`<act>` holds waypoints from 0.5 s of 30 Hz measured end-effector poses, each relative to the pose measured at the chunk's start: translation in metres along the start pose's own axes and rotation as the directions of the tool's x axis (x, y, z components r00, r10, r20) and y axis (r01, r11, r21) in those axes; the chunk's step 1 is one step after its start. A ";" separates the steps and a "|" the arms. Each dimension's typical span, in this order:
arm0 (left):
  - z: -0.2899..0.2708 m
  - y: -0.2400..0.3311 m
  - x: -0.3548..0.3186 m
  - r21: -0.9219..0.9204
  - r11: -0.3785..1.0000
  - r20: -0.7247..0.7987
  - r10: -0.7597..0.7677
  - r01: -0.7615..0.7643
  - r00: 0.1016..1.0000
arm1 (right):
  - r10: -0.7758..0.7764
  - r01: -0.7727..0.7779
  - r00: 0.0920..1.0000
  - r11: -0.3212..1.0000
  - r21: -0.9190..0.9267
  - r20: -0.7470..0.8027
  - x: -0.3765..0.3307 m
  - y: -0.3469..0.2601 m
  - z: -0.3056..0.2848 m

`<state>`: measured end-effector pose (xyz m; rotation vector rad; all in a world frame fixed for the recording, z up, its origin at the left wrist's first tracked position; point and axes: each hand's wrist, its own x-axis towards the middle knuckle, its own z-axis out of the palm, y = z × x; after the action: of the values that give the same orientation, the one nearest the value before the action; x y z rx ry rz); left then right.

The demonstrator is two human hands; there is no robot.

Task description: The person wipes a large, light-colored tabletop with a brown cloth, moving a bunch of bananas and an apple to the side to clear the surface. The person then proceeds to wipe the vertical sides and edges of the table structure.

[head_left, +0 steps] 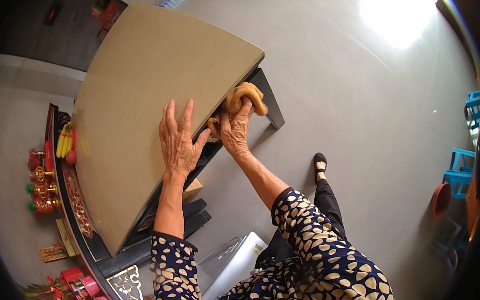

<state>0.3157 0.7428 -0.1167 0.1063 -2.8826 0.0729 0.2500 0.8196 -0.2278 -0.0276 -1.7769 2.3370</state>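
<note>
A beige tabletop with a dark edge lies in front of me. Palm down on its surface, near the right edge, is my left hand, fingers spread and holding nothing. My right hand grips a bunched tan cloth just beyond that edge. Part of the cloth loops over the fingers. Beside the right wrist, a second tan piece shows at the gap under the tabletop; I cannot tell whether it belongs to the same cloth.
A dark altar shelf with bananas and red and gold ornaments borders the table's left. Below the table are a cardboard box and a white case. Blue stools and a brown pot stand far right.
</note>
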 end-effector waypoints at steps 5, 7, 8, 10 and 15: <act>-0.003 -0.002 0.010 -0.061 0.997 0.094 0.053 -0.048 0.994 | 0.112 -0.114 0.987 0.993 -0.010 -0.111 0.055 0.072 -0.044; -0.003 -0.007 0.007 -0.074 0.996 0.108 0.067 -0.059 0.992 | 0.289 -0.253 0.949 0.937 0.240 -0.128 0.070 0.088 -0.059; -0.004 -0.015 -0.001 -0.075 0.996 0.111 0.062 -0.053 0.992 | 0.307 -0.281 0.950 0.924 0.259 -0.063 0.066 0.077 -0.063; 0.001 -0.015 0.005 -0.095 0.992 0.087 0.087 -0.079 0.992 | 0.231 -0.213 0.973 0.850 0.481 0.023 0.074 0.069 -0.073; -0.004 -0.011 0.000 -0.056 0.997 0.116 0.068 -0.062 0.991 | 0.089 -0.104 0.993 0.962 -0.252 -0.071 0.047 0.080 -0.035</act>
<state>0.3172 0.7321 -0.1124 0.0065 -3.0030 0.0041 0.1968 0.8404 -0.3089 -0.2252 -2.0779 2.1276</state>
